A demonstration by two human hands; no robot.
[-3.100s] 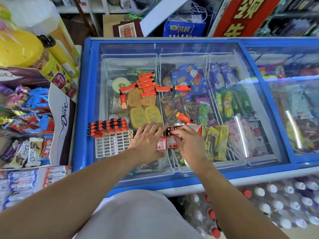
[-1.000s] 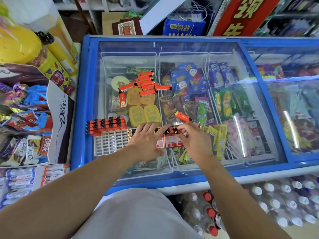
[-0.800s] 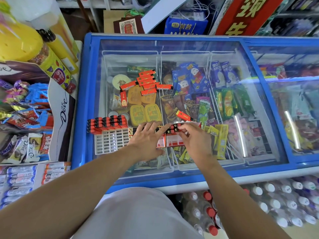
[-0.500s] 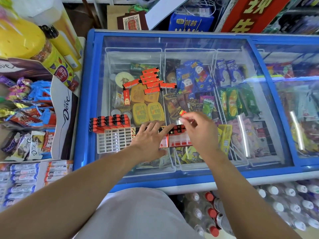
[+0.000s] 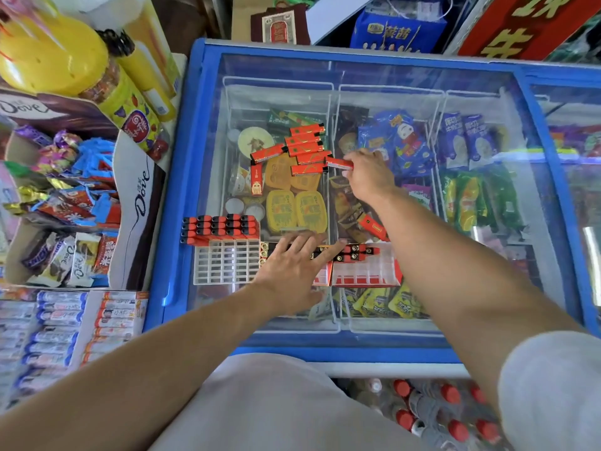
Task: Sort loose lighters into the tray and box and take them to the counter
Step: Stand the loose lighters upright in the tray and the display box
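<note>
Right fingers: the right hand (image 5: 369, 177), just above centre frame, pinches one orange lighter (image 5: 340, 163) at its end; the lighter lies level, its free end close to the loose pile.
Left fingers: the left hand (image 5: 292, 271) lies flat with fingers spread and straight over the red box (image 5: 366, 275) at centre frame, holding nothing.
Loose pile: a cluster of orange lighters (image 5: 304, 148) sits on the freezer lid (image 5: 487, 92), upper centre; another lies alone (image 5: 372, 226) by the right forearm.
White tray (image 5: 226, 266): left of the box, its far rows filled, its near cells bare.
Risk, pinch: the grip is only at one tip, so the lighter could swivel or drop onto the glass.
Risk, pile: drawing it away might nudge neighbours, which would likely slide on smooth glass.
Risk, forearm: swinging back toward the box could sweep the lone lighter off.
Risk, box: if the left hand lifts, the light box may skate while being loaded.
</note>
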